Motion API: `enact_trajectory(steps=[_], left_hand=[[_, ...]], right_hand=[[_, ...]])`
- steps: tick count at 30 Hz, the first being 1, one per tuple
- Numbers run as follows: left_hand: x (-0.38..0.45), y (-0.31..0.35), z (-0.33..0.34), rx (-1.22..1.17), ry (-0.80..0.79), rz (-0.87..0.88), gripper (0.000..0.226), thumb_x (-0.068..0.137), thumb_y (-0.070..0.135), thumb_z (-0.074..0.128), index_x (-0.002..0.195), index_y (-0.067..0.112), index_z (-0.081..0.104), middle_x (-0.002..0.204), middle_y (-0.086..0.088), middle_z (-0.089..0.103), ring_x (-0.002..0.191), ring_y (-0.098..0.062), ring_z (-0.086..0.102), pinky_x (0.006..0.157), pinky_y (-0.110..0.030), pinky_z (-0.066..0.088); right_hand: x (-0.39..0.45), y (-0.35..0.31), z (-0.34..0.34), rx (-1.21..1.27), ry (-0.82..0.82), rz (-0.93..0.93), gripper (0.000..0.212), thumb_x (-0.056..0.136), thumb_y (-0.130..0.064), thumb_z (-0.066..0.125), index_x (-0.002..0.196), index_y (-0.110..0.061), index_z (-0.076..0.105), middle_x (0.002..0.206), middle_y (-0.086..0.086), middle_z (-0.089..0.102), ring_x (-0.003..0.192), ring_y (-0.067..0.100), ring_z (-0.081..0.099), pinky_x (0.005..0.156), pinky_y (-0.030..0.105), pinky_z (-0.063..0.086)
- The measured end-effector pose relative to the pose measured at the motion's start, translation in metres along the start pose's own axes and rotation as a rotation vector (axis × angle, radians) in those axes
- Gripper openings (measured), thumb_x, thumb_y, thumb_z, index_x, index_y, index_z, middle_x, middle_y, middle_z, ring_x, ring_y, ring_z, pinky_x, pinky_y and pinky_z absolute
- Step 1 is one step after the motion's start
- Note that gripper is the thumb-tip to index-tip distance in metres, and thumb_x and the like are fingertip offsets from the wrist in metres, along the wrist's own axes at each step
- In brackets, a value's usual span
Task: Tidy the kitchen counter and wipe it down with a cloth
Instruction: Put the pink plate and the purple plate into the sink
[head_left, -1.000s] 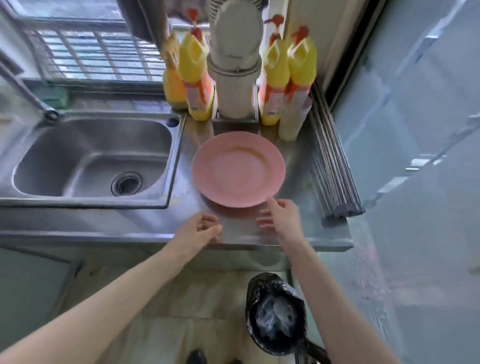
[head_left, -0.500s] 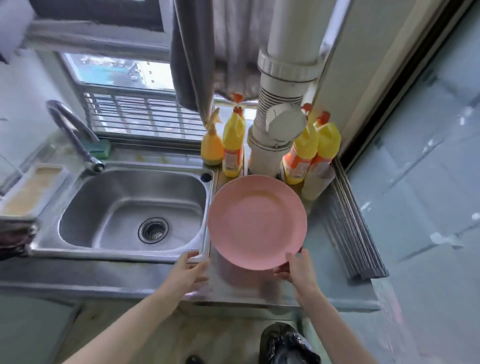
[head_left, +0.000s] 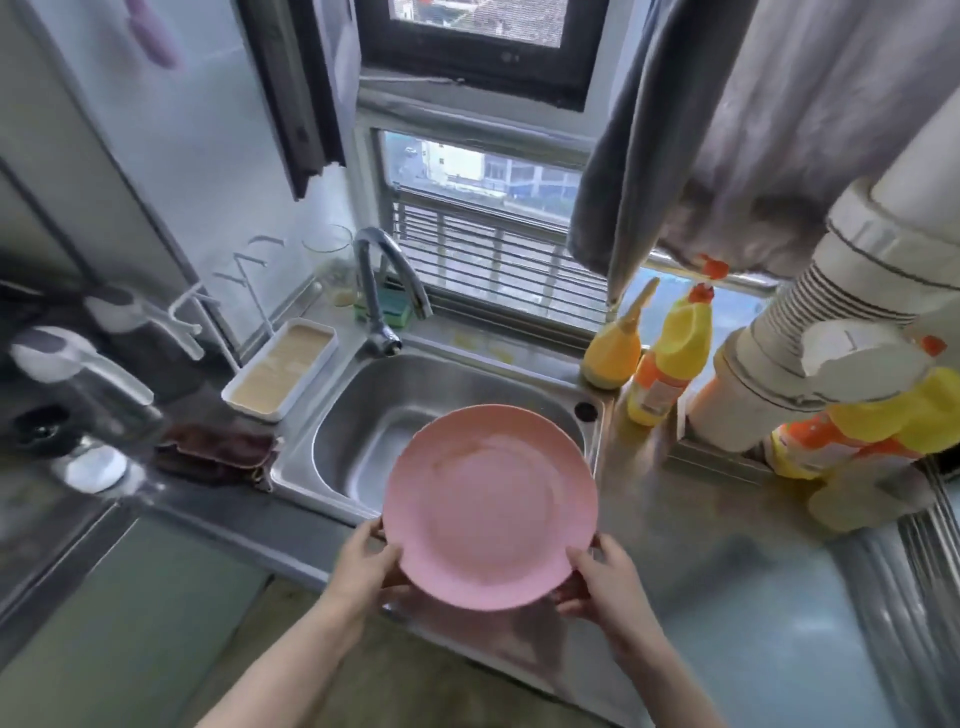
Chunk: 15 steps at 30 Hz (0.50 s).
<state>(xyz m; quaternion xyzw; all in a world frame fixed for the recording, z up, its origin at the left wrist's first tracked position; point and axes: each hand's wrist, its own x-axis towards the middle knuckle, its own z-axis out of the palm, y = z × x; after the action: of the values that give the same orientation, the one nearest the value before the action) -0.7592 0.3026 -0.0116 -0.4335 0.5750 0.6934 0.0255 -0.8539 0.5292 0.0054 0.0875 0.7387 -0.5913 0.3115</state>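
A stainless-steel worktop (head_left: 691, 525) runs under a barred window, with a rectangular steel sink (head_left: 395, 410) set into it and a curved chrome tap (head_left: 382, 291) behind. A round pink plastic plate (head_left: 491, 506) is held level above the sink's near right corner, off the worktop. The left hand (head_left: 363, 564) has its grip closed on the plate's near left rim; the right hand (head_left: 605, 584) has its grip closed on the near right rim. Yellow detergent bottles (head_left: 670, 353) stand behind, right of the sink. A dark brown cloth (head_left: 218, 454) lies left of the sink.

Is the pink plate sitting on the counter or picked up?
Picked up: the left hand and right hand hold the pink plate by its rim.
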Motion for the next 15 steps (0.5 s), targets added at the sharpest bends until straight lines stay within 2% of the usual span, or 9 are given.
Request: enact_trajectory(steps=[2,5,8,11,12,15], left_hand=[[0.015,-0.004,-0.017,-0.012,0.045,-0.019,0.028,0.088,-0.001,0.055,0.115,0.007,0.054,0.095,-0.016,0.062,0.062,-0.018,0.057,0.044,-0.024,0.049],[0.031,-0.004,-0.035,-0.077,0.094,-0.066,0.031,0.09,0.002,0.053,0.121,0.005,0.051,0.114,-0.012,0.057,0.075,-0.02,0.058,0.042,-0.023,0.05],[0.044,0.004,-0.043,-0.085,0.088,-0.111,0.028,0.092,0.015,0.054,0.119,0.018,0.046,0.108,-0.003,0.061,0.072,-0.017,0.066,0.044,-0.022,0.05],[0.062,0.021,-0.044,-0.031,0.068,-0.192,0.012,0.092,0.03,0.053,0.1,0.026,0.045,0.105,-0.004,0.06,0.076,-0.02,0.066,0.049,-0.022,0.049],[0.069,0.026,-0.044,0.015,0.063,-0.212,0.015,0.092,0.031,0.053,0.101,0.023,0.045,0.103,-0.005,0.06,0.076,-0.017,0.064,0.051,-0.021,0.047],[0.093,0.032,-0.051,0.17,0.087,-0.205,0.042,0.088,0.023,0.061,0.124,0.012,0.042,0.103,-0.008,0.059,0.076,-0.014,0.059,0.06,-0.023,0.043]], right_hand=[[0.017,-0.005,0.022,0.042,-0.065,0.044,0.017,0.092,-0.008,0.051,0.109,-0.005,0.051,0.075,0.016,0.061,0.053,0.025,0.062,0.038,0.023,0.045],[0.041,-0.012,0.053,0.091,-0.148,0.096,0.013,0.093,-0.004,0.047,0.103,-0.009,0.052,0.08,0.014,0.061,0.051,0.023,0.063,0.039,0.023,0.048],[0.075,-0.01,0.076,0.115,-0.131,0.132,0.019,0.092,0.002,0.038,0.103,0.0,0.053,0.071,0.016,0.054,0.04,0.016,0.059,0.039,0.021,0.048],[0.114,-0.01,0.097,0.104,-0.093,0.169,0.02,0.092,0.003,0.035,0.105,0.003,0.05,0.066,0.016,0.053,0.036,0.014,0.057,0.037,0.02,0.048],[0.129,-0.009,0.103,0.105,-0.075,0.176,0.02,0.092,0.004,0.035,0.107,0.002,0.048,0.066,0.016,0.053,0.035,0.015,0.058,0.036,0.02,0.047],[0.163,-0.005,0.117,0.092,-0.008,0.176,0.024,0.093,0.003,0.037,0.114,-0.004,0.046,0.067,0.016,0.054,0.034,0.014,0.058,0.034,0.02,0.047]])
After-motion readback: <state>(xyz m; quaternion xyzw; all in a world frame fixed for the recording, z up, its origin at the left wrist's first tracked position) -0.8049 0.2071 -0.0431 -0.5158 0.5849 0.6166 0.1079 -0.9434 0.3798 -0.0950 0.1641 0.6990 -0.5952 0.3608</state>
